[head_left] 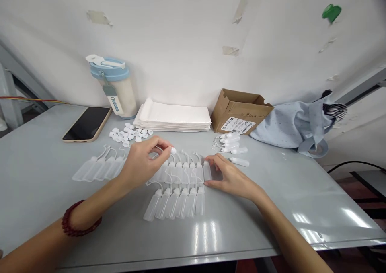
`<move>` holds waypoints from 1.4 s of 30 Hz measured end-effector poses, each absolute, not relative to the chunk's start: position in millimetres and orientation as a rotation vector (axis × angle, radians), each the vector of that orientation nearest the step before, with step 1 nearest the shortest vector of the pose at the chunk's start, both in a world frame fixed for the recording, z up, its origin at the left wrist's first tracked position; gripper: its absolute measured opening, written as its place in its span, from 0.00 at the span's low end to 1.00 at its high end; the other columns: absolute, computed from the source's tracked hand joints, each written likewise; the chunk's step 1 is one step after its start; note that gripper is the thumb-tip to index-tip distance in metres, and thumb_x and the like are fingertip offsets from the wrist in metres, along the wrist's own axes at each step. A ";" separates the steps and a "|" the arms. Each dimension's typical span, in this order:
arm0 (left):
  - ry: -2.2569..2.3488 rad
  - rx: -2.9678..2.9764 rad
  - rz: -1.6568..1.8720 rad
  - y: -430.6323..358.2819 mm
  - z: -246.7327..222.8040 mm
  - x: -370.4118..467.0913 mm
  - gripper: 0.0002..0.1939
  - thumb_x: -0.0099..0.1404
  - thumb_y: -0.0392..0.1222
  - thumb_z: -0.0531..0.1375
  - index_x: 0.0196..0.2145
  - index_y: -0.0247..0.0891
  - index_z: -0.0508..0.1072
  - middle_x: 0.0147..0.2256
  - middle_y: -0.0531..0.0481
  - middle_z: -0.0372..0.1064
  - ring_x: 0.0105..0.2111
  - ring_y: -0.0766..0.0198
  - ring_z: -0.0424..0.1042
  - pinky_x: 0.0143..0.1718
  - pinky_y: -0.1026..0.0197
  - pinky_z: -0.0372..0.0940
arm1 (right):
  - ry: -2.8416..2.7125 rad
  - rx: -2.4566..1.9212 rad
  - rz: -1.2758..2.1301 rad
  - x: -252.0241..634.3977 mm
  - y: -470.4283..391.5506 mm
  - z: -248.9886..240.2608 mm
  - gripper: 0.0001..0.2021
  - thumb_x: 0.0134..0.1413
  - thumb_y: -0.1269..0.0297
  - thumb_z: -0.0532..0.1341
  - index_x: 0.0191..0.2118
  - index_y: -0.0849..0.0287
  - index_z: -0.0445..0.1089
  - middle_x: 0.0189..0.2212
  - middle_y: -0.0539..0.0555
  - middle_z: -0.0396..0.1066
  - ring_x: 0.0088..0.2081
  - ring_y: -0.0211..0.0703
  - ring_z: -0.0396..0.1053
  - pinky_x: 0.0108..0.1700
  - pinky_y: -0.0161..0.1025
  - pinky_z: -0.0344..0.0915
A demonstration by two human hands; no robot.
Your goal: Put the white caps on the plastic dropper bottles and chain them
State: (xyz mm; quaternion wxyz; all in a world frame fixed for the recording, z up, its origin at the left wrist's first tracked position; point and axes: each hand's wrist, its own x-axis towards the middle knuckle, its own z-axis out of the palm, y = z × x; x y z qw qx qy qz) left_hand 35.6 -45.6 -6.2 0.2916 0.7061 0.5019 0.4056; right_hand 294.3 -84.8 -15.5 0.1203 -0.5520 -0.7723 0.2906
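My left hand [144, 158] pinches a small white cap [173, 150] between thumb and fingertips, above the middle row of bottles. My right hand [230, 175] has its thumb and fingers around the end bottle [207, 171] of that row. The small clear plastic bottles lie side by side, many with a thin white strap at the neck. A nearer row of bottles [173, 204] lies in front of my hands. Another group of bottles [98, 168] lies to the left, partly behind my left hand. Loose white caps [129, 134] are heaped farther back.
A phone [87, 123] and a blue-lidded tumbler [120, 90] are at the back left. White padded envelopes [175, 116] are stacked by the wall, beside an open cardboard box [241, 112]. More small bottles [230, 142] lie before the box. A light-blue fabric bag [286, 124] lies right.
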 end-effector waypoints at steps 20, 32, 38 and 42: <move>1.021 1.461 1.045 -72.6 2.4 55.3 0.08 0.61 0.43 0.60 0.30 0.37 0.73 0.34 0.48 0.76 0.31 0.64 0.74 0.34 0.63 0.72 | -2.024 -1.274 0.803 239.3 -103.4 -19.6 0.14 0.63 0.68 0.46 0.53 0.54 0.48 0.33 0.51 0.63 0.27 0.36 0.60 0.31 0.37 0.63; 0.956 1.491 0.923 -77.7 -2.5 60.9 0.07 0.62 0.42 0.59 0.32 0.37 0.74 0.32 0.51 0.74 0.32 0.65 0.73 0.34 0.65 0.71 | -2.096 -1.212 0.611 241.2 -108.4 -31.9 0.17 0.61 0.71 0.50 0.54 0.54 0.47 0.47 0.60 0.65 0.47 0.47 0.69 0.44 0.46 0.69; 0.999 1.651 0.875 -78.6 -0.9 59.5 0.08 0.63 0.43 0.57 0.31 0.39 0.73 0.30 0.51 0.73 0.32 0.64 0.72 0.34 0.64 0.70 | -2.145 -1.174 0.515 240.5 -109.8 -38.1 0.17 0.61 0.72 0.50 0.54 0.54 0.48 0.44 0.59 0.66 0.43 0.46 0.70 0.41 0.45 0.71; 1.008 1.687 0.883 -78.2 1.7 59.5 0.07 0.60 0.44 0.59 0.30 0.39 0.73 0.29 0.51 0.72 0.31 0.64 0.72 0.33 0.63 0.71 | -2.142 -1.153 0.477 240.0 -111.1 -38.4 0.18 0.62 0.71 0.50 0.55 0.53 0.47 0.46 0.60 0.65 0.46 0.48 0.69 0.44 0.47 0.70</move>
